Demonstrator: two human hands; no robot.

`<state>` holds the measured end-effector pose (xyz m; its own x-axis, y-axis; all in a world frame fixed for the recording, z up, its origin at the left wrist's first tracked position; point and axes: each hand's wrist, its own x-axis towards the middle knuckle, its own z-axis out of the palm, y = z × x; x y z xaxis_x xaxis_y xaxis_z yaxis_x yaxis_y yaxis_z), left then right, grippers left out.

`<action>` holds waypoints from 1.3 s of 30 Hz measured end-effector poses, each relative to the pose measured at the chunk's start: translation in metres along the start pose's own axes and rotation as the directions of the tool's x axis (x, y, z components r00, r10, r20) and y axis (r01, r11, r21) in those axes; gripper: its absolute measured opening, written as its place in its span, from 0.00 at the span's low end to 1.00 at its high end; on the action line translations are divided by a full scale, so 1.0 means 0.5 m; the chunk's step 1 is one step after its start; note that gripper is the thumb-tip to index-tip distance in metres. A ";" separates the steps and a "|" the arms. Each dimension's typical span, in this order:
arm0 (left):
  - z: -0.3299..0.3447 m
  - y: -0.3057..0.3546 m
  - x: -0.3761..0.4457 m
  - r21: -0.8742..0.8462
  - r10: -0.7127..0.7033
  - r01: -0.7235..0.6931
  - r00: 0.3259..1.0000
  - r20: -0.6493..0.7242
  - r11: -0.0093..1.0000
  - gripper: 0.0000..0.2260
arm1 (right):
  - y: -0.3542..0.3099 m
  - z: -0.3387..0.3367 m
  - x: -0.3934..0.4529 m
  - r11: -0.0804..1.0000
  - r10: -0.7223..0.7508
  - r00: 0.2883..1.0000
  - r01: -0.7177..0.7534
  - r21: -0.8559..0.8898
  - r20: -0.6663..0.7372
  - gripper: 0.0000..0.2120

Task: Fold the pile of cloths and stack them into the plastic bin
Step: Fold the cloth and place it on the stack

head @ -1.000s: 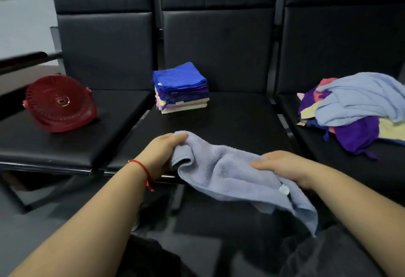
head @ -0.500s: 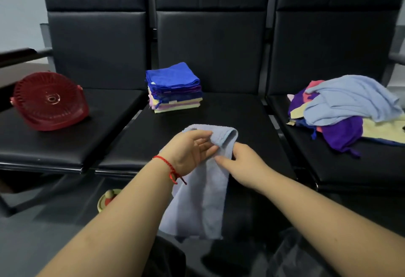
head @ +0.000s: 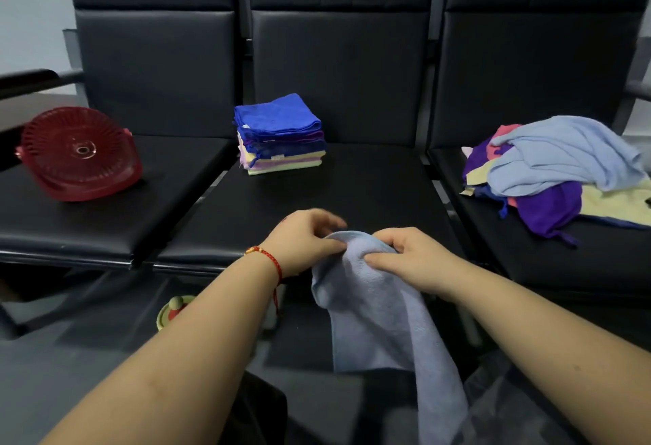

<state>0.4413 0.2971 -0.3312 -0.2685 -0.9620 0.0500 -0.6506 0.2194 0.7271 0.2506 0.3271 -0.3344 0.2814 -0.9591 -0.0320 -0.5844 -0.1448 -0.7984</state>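
A light blue cloth [head: 380, 318] hangs down in front of the middle seat's front edge, folded lengthwise. My left hand [head: 303, 240] pinches its top left corner and my right hand [head: 408, 254] grips its top right part, the two hands close together. A stack of folded cloths [head: 280, 134], blue on top, sits at the back of the middle seat. A loose pile of cloths [head: 556, 170], light blue, purple, pink and yellow, lies on the right seat. A red plastic bin [head: 79, 154] lies tipped on its side on the left seat.
Three black padded seats [head: 317, 191] stand in a row with tall backrests. A small round yellow and red object [head: 174, 307] lies on the dark floor under the seats. An armrest [head: 31, 76] juts out at far left.
The cloth was stretched wide between my hands, then was brought together so it hangs doubled. My hands have drawn close at its top edge and my right hand now grips it.
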 end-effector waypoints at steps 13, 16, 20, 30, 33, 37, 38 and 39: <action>-0.065 -0.067 -0.003 0.170 -0.246 0.267 0.960 -0.133 0.949 0.11 | 0.063 -0.064 -0.005 0.854 0.299 0.953 -0.241 -0.461 0.056 0.13; -0.085 -0.092 -0.012 0.159 -0.294 0.312 0.947 -0.128 0.937 0.11 | 0.069 -0.082 -0.014 0.801 0.342 0.940 -0.288 -0.525 0.007 0.14; -0.100 -0.110 -0.030 0.150 -0.325 0.334 0.942 -0.085 0.931 0.14 | 0.073 -0.097 -0.018 0.705 0.416 0.908 -0.355 -0.614 -0.048 0.16; -0.108 -0.124 -0.064 -0.013 -0.563 0.565 0.824 0.064 0.825 0.19 | 0.085 -0.099 -0.014 0.879 0.375 0.898 -0.424 -0.221 -0.232 0.12; -0.104 -0.108 -0.076 -0.153 -0.598 0.631 0.773 0.211 0.761 0.14 | 0.076 -0.093 -0.009 0.845 0.440 0.855 -0.497 -0.197 -0.273 0.13; -0.109 -0.100 -0.074 -0.413 -0.576 0.655 0.755 0.315 0.633 0.20 | 0.066 -0.085 -0.016 0.753 0.658 0.752 -0.656 0.051 -0.051 0.19; -0.109 -0.100 -0.072 -0.484 -0.559 0.650 0.756 0.339 0.585 0.21 | 0.064 -0.084 -0.020 0.748 0.660 0.751 -0.658 0.088 0.009 0.20; -0.110 -0.100 -0.070 -0.559 -0.536 0.637 0.764 0.360 0.531 0.20 | 0.062 -0.085 -0.023 0.747 0.650 0.758 -0.651 0.132 0.057 0.21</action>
<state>0.5222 0.3108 -0.3316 -0.1125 -0.7935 -0.5981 -0.1188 -0.5868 0.8009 0.1968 0.3231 -0.3332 -0.1230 -0.8069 -0.5777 -0.5194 0.5484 -0.6554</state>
